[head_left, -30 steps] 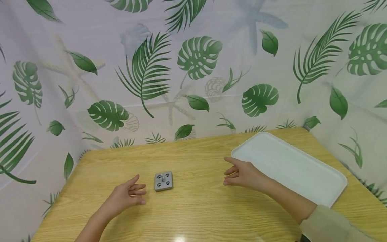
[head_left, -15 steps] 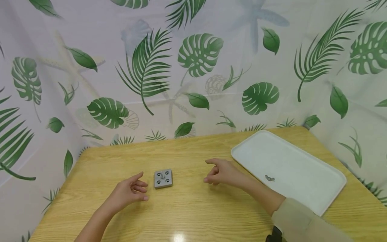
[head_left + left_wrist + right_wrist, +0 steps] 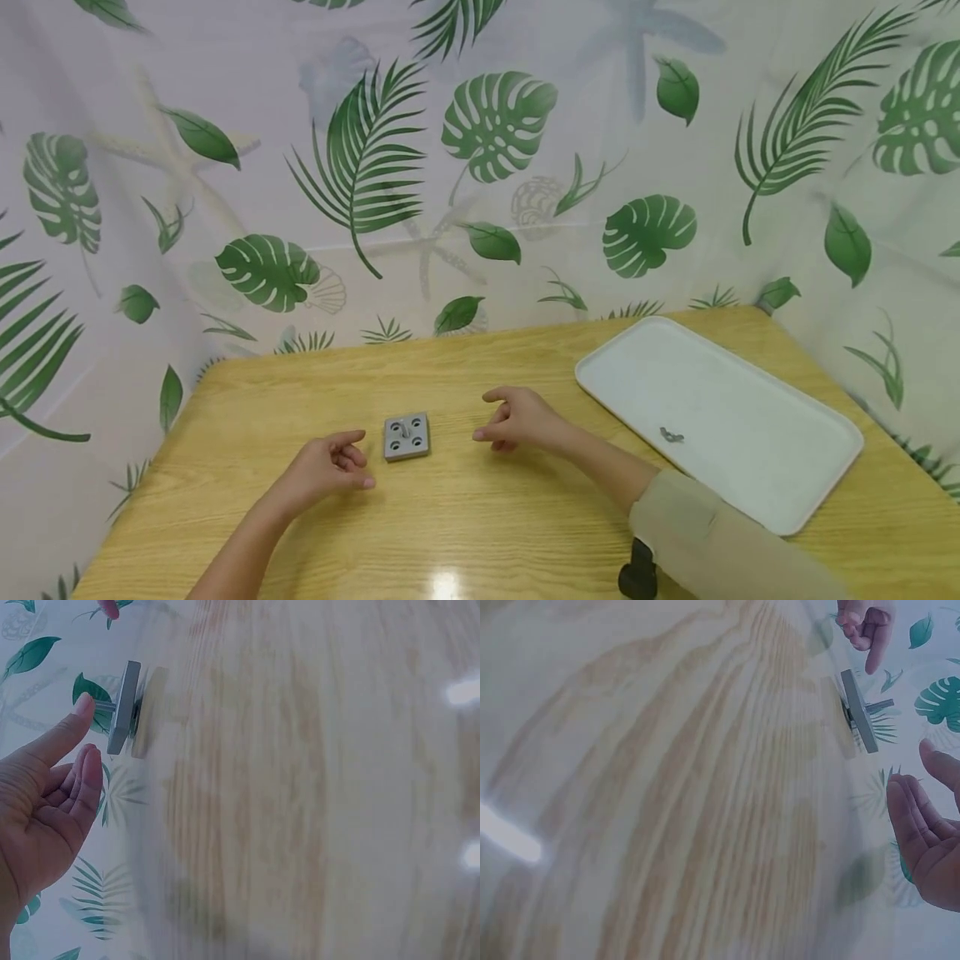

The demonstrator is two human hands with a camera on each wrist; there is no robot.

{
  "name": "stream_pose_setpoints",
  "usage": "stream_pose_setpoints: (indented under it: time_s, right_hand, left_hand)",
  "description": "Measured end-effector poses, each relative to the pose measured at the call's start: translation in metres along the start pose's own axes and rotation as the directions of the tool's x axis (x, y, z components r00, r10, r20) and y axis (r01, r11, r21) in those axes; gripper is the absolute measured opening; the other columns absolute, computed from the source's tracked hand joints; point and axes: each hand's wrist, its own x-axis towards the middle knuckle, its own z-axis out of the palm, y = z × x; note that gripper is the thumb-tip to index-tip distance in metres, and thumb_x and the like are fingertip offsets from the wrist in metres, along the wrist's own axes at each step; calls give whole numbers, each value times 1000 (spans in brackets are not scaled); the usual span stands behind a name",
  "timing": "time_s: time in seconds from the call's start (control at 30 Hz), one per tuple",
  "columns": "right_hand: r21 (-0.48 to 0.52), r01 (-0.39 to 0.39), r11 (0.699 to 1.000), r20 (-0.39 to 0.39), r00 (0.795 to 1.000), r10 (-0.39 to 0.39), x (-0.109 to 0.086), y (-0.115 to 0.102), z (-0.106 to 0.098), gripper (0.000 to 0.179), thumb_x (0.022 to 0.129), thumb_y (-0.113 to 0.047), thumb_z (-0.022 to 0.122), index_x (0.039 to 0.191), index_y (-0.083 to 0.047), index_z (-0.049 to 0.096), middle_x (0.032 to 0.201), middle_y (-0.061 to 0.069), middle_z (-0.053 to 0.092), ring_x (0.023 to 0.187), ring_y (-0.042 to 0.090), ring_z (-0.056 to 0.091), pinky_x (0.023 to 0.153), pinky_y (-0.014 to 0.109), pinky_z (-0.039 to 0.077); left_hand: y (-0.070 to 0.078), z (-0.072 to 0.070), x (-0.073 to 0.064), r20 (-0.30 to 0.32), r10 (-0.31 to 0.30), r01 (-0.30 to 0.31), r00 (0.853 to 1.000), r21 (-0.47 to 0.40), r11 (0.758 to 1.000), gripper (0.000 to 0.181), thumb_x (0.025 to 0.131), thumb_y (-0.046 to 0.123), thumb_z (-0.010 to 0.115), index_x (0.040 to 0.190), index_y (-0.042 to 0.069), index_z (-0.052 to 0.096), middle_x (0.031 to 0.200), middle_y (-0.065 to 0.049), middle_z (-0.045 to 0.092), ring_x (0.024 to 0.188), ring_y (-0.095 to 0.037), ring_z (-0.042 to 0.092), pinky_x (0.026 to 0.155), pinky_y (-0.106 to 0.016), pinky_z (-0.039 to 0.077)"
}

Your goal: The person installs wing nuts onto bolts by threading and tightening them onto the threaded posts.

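Observation:
A square grey metal plate lies on the table, with several corner holes and a stud standing up from its centre. Just left of it my left hand hovers with relaxed fingers, apart from the plate. On the plate's other side, to the right, is my right hand, its fingers loosely bent and nothing visible between them. The left wrist view has the plate edge-on beyond the left thumb. In the right wrist view the plate appears between both hands. A small grey wing-shaped metal piece lies on the white tray.
The wooden table ends at a leaf-patterned cloth behind and along both sides. The tray takes up the right part of the table, beyond the right forearm. A black strap shows by the right sleeve.
My right hand has moved left from beside the tray towards the plate, uncovering the small metal piece. My left hand has shifted slightly right, closer to the plate.

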Motion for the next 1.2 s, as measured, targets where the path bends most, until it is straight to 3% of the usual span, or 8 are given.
stream_pose_setpoints:
  time_s: [0.3,0.5,0.77,1.2]
  right_hand:
    - [-56,0,998,-5,1000,0,10,-6,15,76,75,-16,81,135,8,42,71,0,67,59,13,63,61,25,53]
    - [-29,26,999,38,999,-25,18,-11,28,79,72,-13,82,137,8,41,69,1,66,59,11,61,60,25,53]
    - [-65,17,998,19,1000,-16,27,-14,42,76,70,-12,83,134,7,46,65,-1,63,52,7,54,55,21,48]
    - [119,-66,991,-13,998,68,39,-11,68,80,66,1,81,136,6,43,64,0,62,55,8,54,55,20,46]
  left_hand:
    - [3,7,11,-3,-42,42,999,5,999,79,71,13,83,135,-10,43,100,-9,61,88,-18,55,70,-25,49]
    - [3,9,17,-32,-40,41,999,32,999,80,71,11,83,134,-14,41,100,-10,63,89,-17,58,74,-24,50]
    - [0,15,23,-18,-34,34,999,-5,999,82,72,10,82,138,-12,38,100,-10,60,87,-17,56,71,-23,49]
    - [-1,18,28,-1,-4,4,1000,5,1000,80,71,5,82,137,-12,39,96,-12,62,82,-15,58,71,-23,50]
